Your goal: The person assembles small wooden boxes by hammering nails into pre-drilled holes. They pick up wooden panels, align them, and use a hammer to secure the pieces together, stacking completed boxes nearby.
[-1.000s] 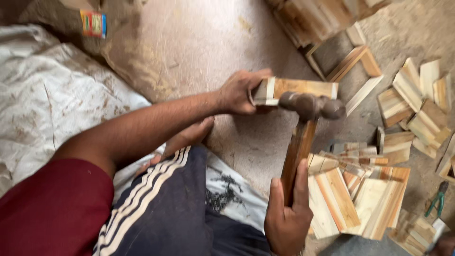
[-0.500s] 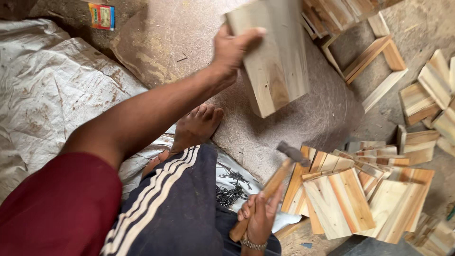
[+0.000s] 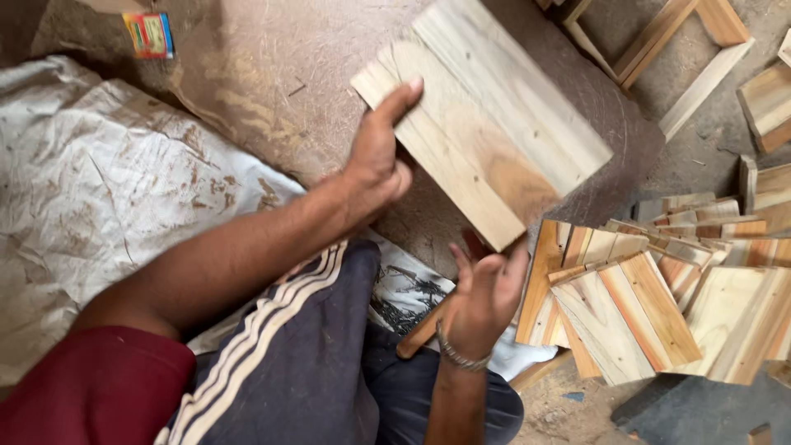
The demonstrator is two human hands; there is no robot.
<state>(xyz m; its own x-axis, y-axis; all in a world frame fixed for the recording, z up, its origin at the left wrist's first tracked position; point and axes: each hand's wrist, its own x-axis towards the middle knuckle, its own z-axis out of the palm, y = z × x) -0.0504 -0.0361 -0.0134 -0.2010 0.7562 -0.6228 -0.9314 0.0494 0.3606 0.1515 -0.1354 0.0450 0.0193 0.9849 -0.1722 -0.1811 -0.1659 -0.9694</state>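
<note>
Far left, at 9 o'clock, a dusty white sack (image 3: 91,206) lies on the floor; a small coloured packet (image 3: 149,34) sits at 11 o'clock.

Left hand (image 3: 381,161), ctr-left, has its grip closed on the near edge of the wooden panel (image 3: 486,124): thumb over the top face, the other fingers hidden under it. Panel is several pale planks joined together, held tilted in the air above the dirt floor (image 3: 272,74), toward 12 o'clock.

Right hand (image 3: 484,297), at 6 o'clock, is open with palm up and fingers spread, w/ fingertips just touching the panel's lower corner. It grips nothing. A hammer handle (image 3: 424,330) rests across the lap just beside it.

Right side, 3 to 4 o'clock, a stack of similar panels (image 3: 634,305) lies loose; a wooden frame (image 3: 676,37) sits at 1 o'clock.

Risk, as a judgement: the panel hangs mostly from one hand at an edge, so it could tip or slip down onto the foot or the stack. Rough plank edges could give splinters to the open palm. The hammer could roll off the lap if the leg shifts.
</note>
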